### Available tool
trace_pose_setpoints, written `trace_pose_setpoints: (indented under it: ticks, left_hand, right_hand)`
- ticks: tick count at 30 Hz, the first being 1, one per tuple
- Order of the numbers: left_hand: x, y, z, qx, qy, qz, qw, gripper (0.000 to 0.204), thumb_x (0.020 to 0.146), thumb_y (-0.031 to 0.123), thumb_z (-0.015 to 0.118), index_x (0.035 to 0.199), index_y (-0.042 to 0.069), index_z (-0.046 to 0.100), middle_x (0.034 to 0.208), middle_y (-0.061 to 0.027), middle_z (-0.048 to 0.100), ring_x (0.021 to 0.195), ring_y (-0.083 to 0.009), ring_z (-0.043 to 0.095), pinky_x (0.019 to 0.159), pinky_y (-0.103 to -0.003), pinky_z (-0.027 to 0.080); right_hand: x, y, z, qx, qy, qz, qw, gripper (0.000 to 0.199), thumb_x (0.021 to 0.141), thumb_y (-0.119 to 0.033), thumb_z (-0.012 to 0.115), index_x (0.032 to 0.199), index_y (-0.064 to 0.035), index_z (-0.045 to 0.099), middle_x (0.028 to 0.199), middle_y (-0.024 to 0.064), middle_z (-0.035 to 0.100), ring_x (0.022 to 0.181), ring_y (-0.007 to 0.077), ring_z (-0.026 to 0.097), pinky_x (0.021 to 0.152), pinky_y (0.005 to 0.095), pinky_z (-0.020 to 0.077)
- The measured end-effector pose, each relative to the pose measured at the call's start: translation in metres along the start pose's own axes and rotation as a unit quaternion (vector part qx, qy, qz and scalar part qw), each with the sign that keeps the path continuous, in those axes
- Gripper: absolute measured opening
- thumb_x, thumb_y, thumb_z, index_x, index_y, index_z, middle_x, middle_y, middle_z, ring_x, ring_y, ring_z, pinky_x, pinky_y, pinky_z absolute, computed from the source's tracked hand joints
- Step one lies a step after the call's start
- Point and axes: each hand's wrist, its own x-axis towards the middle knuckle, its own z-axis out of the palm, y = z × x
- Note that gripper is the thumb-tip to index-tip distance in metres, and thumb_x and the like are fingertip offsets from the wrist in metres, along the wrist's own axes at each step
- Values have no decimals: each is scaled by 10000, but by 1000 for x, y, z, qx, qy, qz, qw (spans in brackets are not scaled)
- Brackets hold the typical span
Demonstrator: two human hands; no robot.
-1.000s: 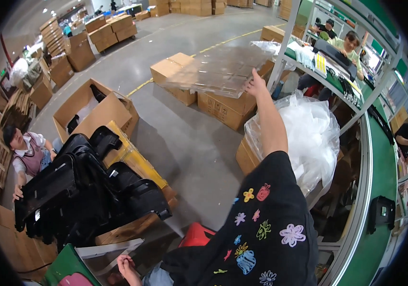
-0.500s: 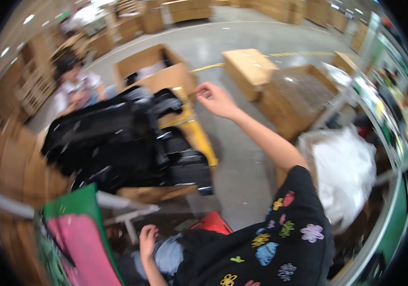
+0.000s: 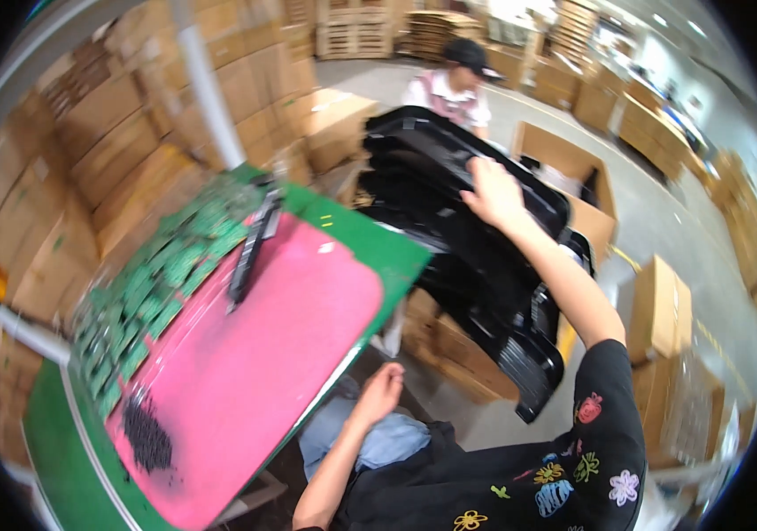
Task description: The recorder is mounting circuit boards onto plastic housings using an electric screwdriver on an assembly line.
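The right hand (image 3: 492,193) lies flat, fingers spread, on top of a stack of black trays (image 3: 476,257); the grip is apart, pressing rather than clamped on anything. The arm reaches out from a black sleeve with coloured flower prints. The left hand (image 3: 378,394) rests on the person's knee, on blue jeans, its fingers loosely curled and holding nothing.

The trays are piled unevenly on cartons (image 3: 449,341) just beyond the counter's far corner. The pile tilts, and its lower end juts out toward the person, with a ribbed tray edge overhanging the cartons. An open box (image 3: 587,190) stands just behind the pile, touching it or nearly so.

The counter (image 3: 370,252) is green, with a pink mat (image 3: 263,363) covering most of it. Its right edge runs diagonally down toward the left hand, and a narrow gap lies between that edge and the cartons. A long black strip (image 3: 250,248) lies across the mat's upper left edge. Rows of small green boards (image 3: 162,292) fill the counter's left side, and a heap of small black parts (image 3: 146,435) sits near the mat's near end.

Another person (image 3: 454,84), in a dark cap, is behind the trays. Stacked cartons wall in the left side. To the right, bare grey floor (image 3: 653,234) opens out, with a closed box (image 3: 662,305) standing apart on it.
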Motion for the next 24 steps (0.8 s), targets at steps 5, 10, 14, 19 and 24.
trace_pose_setpoints:
  ticks: [5, 10, 14, 19, 24]
  left_hand:
    - [-24, 182, -58, 190, 165, 246, 936, 163, 765, 77, 675, 916, 57, 617, 867, -115, 645, 765, -266, 654, 648, -331, 523]
    - [-68, 297, -138, 260, 372, 338, 824, 162, 682, 74, 706, 798, 100, 595, 862, -79, 611, 724, -261, 598, 572, -335, 477]
    - [-71, 309, -165, 257, 474, 358, 762, 100, 872, 105, 575, 948, 59, 529, 941, -98, 607, 767, -252, 567, 592, -340, 434]
    - [-78, 307, -154, 175, 547, 317, 755, 139, 830, 141, 595, 933, 65, 542, 970, -69, 619, 748, -309, 589, 515, -357, 427]
    - [-122, 346, -196, 309, 365, 131, 868, 232, 682, 35, 730, 891, 53, 629, 1007, -125, 626, 716, -303, 611, 504, -331, 451]
  right_hand:
    - [23, 3, 44, -66, -112, 80, 988, 497, 817, -268, 716, 1198, -33, 499, 1161, 197, 632, 1086, 375, 628, 872, 512, 525]
    - [37, 33, 62, -103, -98, 36, 989, 386, 983, -372, 522, 1230, -79, 572, 997, 230, 690, 930, 406, 675, 773, 526, 540]
    - [44, 53, 85, -117, -57, -51, 990, 274, 1009, -326, 485, 1086, -76, 567, 972, 159, 683, 822, 408, 679, 667, 516, 547]
    - [51, 46, 70, -86, 22, -62, 994, 231, 1022, -300, 473, 1000, -80, 537, 949, 175, 665, 792, 429, 663, 629, 527, 529]
    - [50, -3, 19, -10, 101, -132, 986, 212, 1014, -227, 526, 934, -32, 520, 876, 188, 602, 780, 419, 616, 613, 467, 482]
